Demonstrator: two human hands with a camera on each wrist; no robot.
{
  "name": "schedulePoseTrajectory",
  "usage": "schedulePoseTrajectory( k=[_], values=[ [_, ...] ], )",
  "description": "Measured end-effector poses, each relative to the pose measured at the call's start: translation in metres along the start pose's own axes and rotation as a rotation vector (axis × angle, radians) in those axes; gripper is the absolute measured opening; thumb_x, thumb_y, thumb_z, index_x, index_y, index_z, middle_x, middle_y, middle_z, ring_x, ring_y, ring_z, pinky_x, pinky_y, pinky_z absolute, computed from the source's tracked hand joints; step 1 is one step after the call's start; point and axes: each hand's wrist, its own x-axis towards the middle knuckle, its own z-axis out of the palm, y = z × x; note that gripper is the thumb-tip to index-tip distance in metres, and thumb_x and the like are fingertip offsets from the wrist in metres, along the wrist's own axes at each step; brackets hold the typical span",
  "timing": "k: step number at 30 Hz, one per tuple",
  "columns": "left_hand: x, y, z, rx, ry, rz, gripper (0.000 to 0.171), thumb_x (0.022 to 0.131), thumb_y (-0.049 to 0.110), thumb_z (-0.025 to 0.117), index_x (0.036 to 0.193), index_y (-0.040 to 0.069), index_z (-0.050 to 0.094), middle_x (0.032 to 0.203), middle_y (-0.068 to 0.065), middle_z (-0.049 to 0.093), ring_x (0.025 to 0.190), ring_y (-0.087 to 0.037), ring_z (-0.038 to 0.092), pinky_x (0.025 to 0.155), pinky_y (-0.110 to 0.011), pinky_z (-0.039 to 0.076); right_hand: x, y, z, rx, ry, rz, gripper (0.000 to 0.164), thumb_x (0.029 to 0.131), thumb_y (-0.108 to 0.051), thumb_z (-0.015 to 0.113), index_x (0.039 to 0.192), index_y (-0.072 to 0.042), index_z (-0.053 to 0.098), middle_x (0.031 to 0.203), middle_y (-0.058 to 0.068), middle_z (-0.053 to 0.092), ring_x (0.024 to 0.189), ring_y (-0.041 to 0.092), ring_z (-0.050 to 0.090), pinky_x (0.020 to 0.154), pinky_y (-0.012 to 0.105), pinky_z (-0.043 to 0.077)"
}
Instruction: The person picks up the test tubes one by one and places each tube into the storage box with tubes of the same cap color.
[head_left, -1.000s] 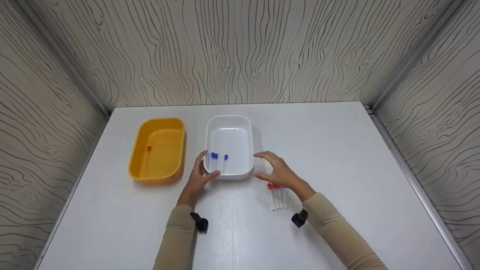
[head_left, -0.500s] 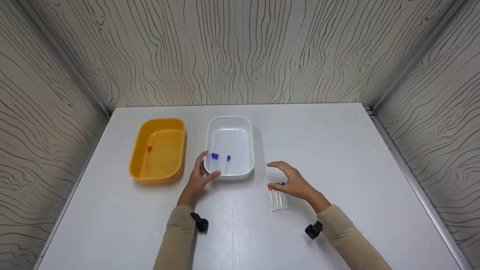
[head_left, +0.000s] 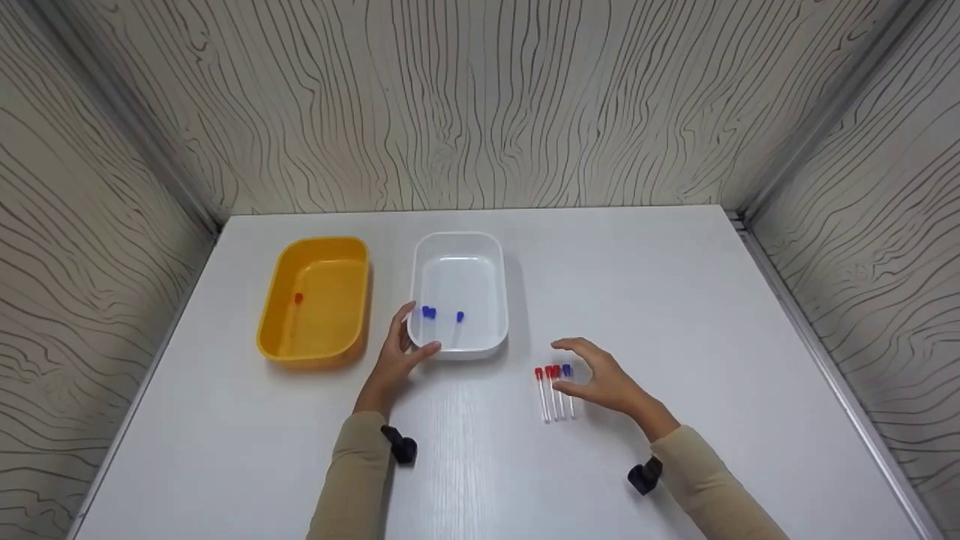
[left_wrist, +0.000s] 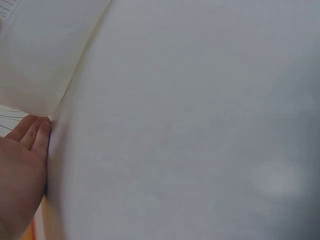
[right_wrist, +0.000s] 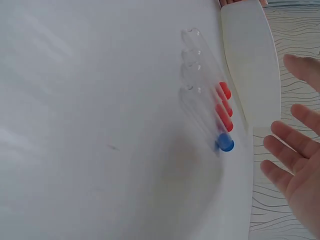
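Note:
My left hand [head_left: 394, 367] holds the near left corner of a white plastic tray [head_left: 457, 354], its thumb at the front rim and its fingers along the left side. In the left wrist view, the fingertips [left_wrist: 44, 131] are right at the wall of the tray. Inside the tray lie three clear test tubes with blue caps [head_left: 460, 317]. My right hand [head_left: 604, 382] hovers with spread, bent fingers above a row of test tubes on the table: three with red caps [head_left: 538, 373] and, at the right end, one blue-capped test tube [right_wrist: 226, 142]. Nothing is in the right hand.
To the left of the white tray stands a yellow tray [head_left: 363, 300] with one red-capped test tube [head_left: 298, 298] inside. Patterned panels [head_left: 465, 105] enclose the white table [head_left: 637, 270] at the back and sides.
My right hand has moved away from the white tray, right and toward me, to above the test tube row. The loosely lying blue-capped tube in the tray has shifted slightly right. The left hand stays put.

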Motion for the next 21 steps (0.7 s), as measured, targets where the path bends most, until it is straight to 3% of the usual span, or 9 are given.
schedulePoseTrajectory(
  k=[17,21],
  values=[
    [-0.002,0.003,-0.001,0.004,0.003,-0.034,0.089,0.082,0.029,0.076,0.149,0.041,0.02,0.163,-0.007,0.02,0.152,-0.028,0.019,0.124,-0.051,0.014,-0.018,0.027,0.0,-0.095,-0.135,0.03,0.081,0.068,-0.037,0.086,0.136,-0.009,0.051,0.148,0.017,0.046,0.139,0.041,0.039,0.11,0.061,0.036],
    [-0.002,0.003,0.0,-0.008,0.0,0.002,0.09,0.081,0.025,0.077,0.15,0.036,0.02,0.162,-0.01,0.025,0.151,-0.029,0.022,0.124,-0.051,0.016,-0.02,0.03,0.0,-0.127,-0.142,0.025,0.084,0.065,-0.035,0.087,0.135,-0.008,0.05,0.149,0.017,0.044,0.14,0.04,0.038,0.111,0.06,0.035]
  ],
)
